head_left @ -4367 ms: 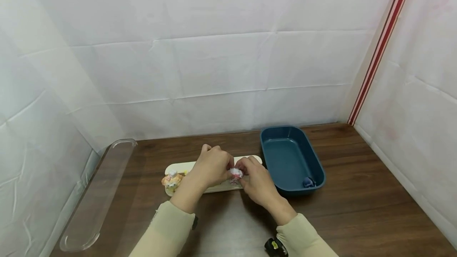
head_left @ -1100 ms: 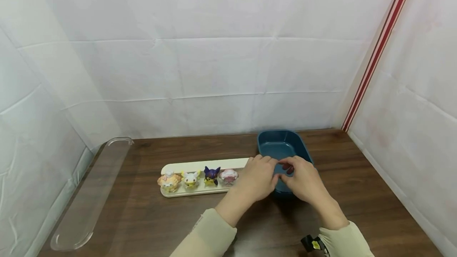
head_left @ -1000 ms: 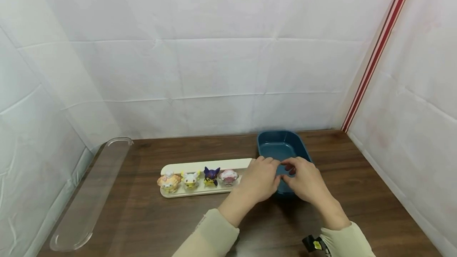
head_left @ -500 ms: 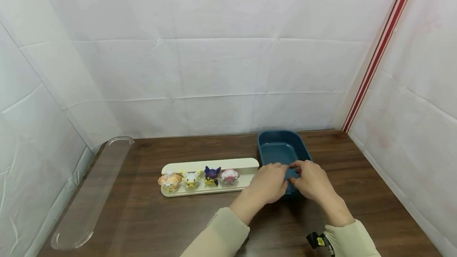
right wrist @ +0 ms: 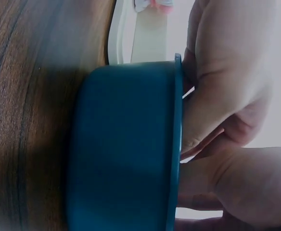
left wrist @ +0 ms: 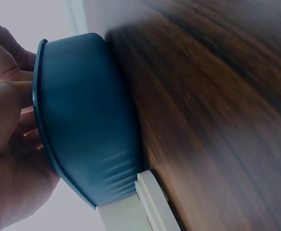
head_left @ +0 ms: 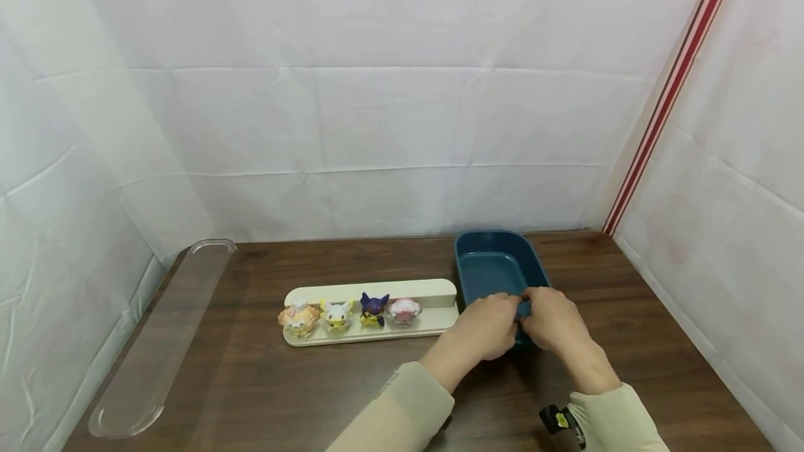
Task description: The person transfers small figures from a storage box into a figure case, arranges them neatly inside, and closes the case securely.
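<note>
Both hands reach over the near end of a dark blue bin (head_left: 495, 267). My left hand (head_left: 491, 326) comes in from the left and my right hand (head_left: 554, 319) from the right, fingertips almost meeting. A small blue patch shows between them; I cannot tell whether it is a held thing or the bin's floor. In the left wrist view the fingers (left wrist: 27, 96) dip behind the rim. The right wrist view has the thumb and fingers (right wrist: 205, 125) bent over the rim, their tips hidden by the bin wall.
Left of the bin lies a cream tray (head_left: 370, 291). It holds an orange figure (head_left: 299, 319), a white and yellow figure (head_left: 337, 315), a purple figure (head_left: 373, 310) and a pink and white figure (head_left: 403, 311). A clear plastic lid (head_left: 165, 340) lies at the far left.
The hands have left the cream tray, where they held the pink and white figure, and moved right, then down into the bin. A dark blue figure seen earlier in its near corner is now hidden.
</note>
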### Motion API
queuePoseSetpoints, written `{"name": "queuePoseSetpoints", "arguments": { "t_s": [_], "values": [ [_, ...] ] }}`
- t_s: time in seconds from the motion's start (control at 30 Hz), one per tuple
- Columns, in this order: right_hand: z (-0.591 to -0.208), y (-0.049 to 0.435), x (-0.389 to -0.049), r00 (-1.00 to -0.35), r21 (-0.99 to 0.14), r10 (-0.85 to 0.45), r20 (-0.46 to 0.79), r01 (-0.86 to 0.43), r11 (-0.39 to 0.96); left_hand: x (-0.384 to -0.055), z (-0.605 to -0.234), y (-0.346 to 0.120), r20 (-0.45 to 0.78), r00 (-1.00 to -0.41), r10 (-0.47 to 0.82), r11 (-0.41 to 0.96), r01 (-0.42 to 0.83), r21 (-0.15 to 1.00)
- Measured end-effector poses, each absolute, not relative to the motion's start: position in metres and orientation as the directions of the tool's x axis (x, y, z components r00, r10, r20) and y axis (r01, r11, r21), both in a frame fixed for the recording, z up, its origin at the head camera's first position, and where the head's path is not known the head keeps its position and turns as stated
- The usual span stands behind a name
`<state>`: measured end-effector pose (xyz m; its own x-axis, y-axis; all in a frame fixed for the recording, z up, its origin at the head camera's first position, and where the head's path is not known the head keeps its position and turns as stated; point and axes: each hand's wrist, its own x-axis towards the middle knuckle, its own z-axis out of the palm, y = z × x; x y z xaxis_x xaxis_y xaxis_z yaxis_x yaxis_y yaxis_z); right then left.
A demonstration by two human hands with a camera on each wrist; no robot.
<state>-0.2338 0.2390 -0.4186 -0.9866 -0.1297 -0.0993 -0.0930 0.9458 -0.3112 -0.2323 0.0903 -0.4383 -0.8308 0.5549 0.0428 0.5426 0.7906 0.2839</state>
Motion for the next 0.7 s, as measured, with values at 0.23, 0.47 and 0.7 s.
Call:
{"name": "queuePoseSetpoints", "arguments": {
  "t_s": [0.23,0.47,0.7],
  "values": [
    [-0.424,0.239,-0.237,-0.983,-0.282,-0.119,-0.139,-0.076,0.957,-0.24,-0.44,0.1,-0.024,-0.829,0.559,0.789,0.523,0.322],
    [-0.428,0.239,-0.239,-0.979,-0.258,-0.124,-0.162,-0.079,0.963,-0.246,-0.438,0.111,-0.146,-0.837,0.527,0.821,0.457,0.343],
    [-0.429,0.24,-0.242,-0.978,-0.275,-0.132,-0.163,-0.084,0.958,-0.251,-0.437,0.114,-0.196,-0.815,0.546,0.806,0.447,0.388]
  ]
}}
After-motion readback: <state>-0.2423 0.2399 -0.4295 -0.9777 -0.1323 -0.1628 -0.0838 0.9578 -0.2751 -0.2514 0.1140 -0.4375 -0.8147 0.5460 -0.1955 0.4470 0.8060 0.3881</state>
